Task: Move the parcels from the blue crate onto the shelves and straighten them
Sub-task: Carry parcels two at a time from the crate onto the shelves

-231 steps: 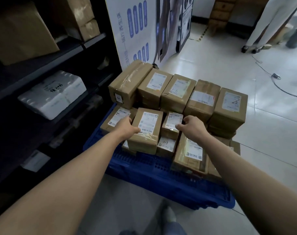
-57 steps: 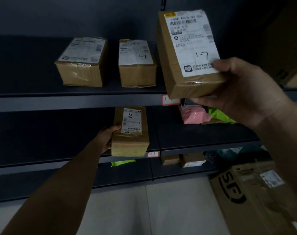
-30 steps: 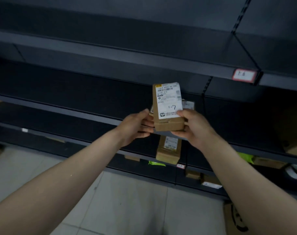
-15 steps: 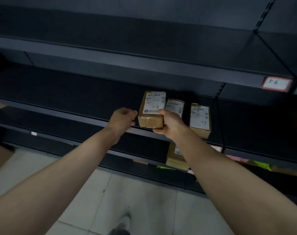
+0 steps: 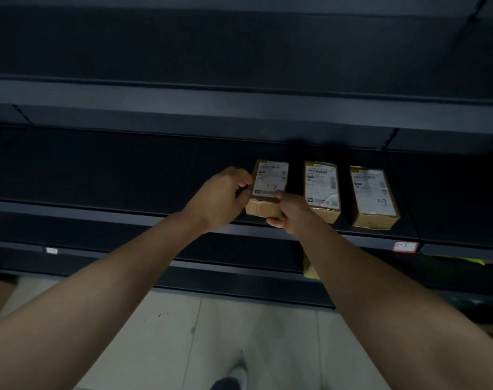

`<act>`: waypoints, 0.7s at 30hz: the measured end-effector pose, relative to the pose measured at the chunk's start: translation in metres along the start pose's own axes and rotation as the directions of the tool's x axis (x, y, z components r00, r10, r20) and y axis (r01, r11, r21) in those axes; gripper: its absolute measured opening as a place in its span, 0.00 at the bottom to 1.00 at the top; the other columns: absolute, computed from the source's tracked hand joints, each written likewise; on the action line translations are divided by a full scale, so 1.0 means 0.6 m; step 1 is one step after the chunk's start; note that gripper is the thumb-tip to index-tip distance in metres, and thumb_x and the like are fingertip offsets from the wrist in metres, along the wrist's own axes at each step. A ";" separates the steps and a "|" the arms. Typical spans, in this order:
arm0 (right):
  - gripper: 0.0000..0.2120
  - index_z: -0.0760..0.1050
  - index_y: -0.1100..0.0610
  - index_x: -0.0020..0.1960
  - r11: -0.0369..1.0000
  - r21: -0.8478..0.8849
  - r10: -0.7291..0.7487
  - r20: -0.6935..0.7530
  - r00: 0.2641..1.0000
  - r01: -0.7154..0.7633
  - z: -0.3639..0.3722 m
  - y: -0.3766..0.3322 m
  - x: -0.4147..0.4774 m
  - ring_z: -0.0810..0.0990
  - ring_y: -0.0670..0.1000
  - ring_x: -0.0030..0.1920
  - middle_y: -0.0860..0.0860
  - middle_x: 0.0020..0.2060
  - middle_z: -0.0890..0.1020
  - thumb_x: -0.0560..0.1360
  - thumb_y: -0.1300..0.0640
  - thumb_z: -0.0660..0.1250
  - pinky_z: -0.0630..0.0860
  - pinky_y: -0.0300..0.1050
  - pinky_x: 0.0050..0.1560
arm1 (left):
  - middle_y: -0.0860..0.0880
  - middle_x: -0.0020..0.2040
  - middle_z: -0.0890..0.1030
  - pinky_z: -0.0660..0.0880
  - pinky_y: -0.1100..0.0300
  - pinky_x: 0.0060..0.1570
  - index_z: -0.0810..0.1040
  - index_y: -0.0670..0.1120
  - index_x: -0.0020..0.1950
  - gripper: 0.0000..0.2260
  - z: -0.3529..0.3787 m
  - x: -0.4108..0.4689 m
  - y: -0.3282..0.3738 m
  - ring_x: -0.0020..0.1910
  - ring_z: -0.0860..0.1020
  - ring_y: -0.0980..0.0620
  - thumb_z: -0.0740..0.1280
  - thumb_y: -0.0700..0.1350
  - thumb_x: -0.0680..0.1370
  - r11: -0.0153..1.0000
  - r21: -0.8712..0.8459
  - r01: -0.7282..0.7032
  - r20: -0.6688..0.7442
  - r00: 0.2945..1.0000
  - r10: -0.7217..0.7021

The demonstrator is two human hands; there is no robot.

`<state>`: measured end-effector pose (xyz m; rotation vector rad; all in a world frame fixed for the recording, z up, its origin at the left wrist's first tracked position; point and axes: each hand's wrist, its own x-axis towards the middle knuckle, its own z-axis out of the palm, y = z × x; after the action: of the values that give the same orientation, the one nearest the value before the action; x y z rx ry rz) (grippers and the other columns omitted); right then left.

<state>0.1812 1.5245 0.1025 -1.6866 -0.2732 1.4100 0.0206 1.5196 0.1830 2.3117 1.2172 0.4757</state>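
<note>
left hand (image 5: 221, 199) and right hand (image 5: 291, 213) pinch the parcel (image 5: 270, 180) in curled fingers; best square it with its neighbour (image 5: 321, 188).

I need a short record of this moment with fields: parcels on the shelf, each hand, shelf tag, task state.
parcels: three brown boxes in a row on the shelf, labels up
left parcel: label marked 1-7
middle parcel, right parcel: apart, untouched
right hand: grips the left parcel's front right corner
left hand: fingers curled against its left side; grip unclear
shelf tag: reads 1-7, below the right parcel
task state: left parcel seems set down, not yet released
</note>
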 end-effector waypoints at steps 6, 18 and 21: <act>0.16 0.69 0.60 0.66 0.999 0.018 -0.033 -0.172 0.985 0.037 0.015 0.003 0.014 0.75 0.54 0.47 0.57 0.55 0.76 0.80 0.56 0.61 0.77 0.46 0.45 | 0.44 0.58 0.76 0.74 0.50 0.56 0.74 0.43 0.64 0.13 -0.025 0.018 -0.009 0.56 0.76 0.47 0.62 0.41 0.79 0.975 0.173 -0.140 0.118 0.986 0.120; 0.08 0.77 0.61 0.50 0.380 -0.918 -0.657 -0.184 0.731 0.110 -0.136 -0.072 -0.231 0.78 0.61 0.52 0.61 0.50 0.81 0.76 0.61 0.60 0.68 0.43 0.42 | 0.46 0.59 0.74 0.61 0.53 0.66 0.72 0.44 0.64 0.14 -0.021 0.034 0.184 0.59 0.72 0.46 0.59 0.44 0.79 0.619 0.382 -0.686 0.386 0.727 0.568; 0.10 0.74 0.60 0.56 0.163 -0.965 -0.710 -0.260 0.654 -0.206 -0.221 -0.071 -0.346 0.74 0.61 0.57 0.60 0.54 0.78 0.76 0.61 0.62 0.67 0.48 0.47 | 0.46 0.57 0.74 0.62 0.52 0.65 0.73 0.45 0.61 0.12 -0.003 0.017 0.294 0.58 0.72 0.45 0.60 0.45 0.78 0.462 0.390 -0.797 0.422 0.600 0.679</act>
<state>0.2446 1.3481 0.2678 -2.8462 -1.2038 -0.0779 0.1430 1.4428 0.2842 3.2652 0.1129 0.1276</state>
